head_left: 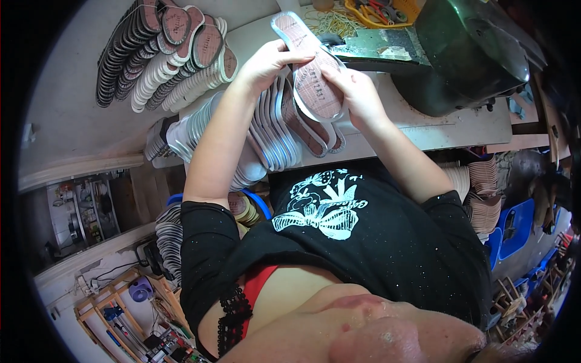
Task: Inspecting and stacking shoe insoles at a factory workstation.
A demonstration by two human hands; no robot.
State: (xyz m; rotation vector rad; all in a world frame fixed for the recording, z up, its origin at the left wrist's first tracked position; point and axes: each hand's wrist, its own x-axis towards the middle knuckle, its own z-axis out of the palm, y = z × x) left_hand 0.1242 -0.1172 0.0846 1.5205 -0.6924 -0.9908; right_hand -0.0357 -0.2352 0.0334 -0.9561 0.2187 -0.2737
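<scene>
Between my two hands, above the white worktable (417, 130), is a pinkish-brown shoe insole (319, 91) with a pale rim and dark marks on its face. My left hand (270, 63) is closed on its left edge, near the middle, with the fingers partly hidden. Gripping the right edge lower down is my right hand (358, 97), thumb on the face. The insole is tilted, its narrow end pointing away from me. Just behind it ends the arm of a green sewing machine (460, 60); whether they touch I cannot tell. Below stands a row of similar insoles (275, 130).
Bundled insoles (175, 57) lie at the far left of the table. A yellow basket (387, 15) with tools and a heap of pale strands (333, 23) sit at the back. More stacked soles (482, 193) and a blue plastic stool (514, 233) are at the right.
</scene>
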